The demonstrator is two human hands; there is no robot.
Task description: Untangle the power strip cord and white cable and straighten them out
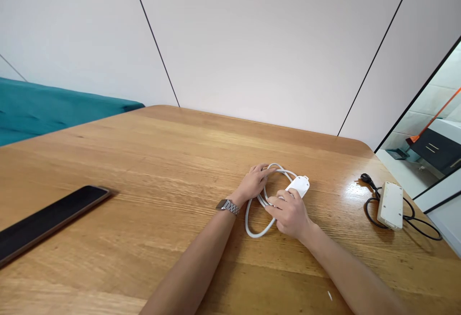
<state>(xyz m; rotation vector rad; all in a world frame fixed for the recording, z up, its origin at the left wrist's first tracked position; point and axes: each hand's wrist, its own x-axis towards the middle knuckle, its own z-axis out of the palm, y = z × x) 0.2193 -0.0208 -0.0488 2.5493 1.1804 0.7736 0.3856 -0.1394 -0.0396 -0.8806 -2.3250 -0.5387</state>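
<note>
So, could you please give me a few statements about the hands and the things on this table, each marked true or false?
1. Both hands are on the white cable. True: the left hand and the right hand rest on the white cable beside the white power strip.
2. The wristwatch is on the right wrist. False: it is on the left wrist.
3. The dark tablet lies far left on the wooden table. True.
4. The second power strip at the right has a white cable. False: its cable is black.
</note>
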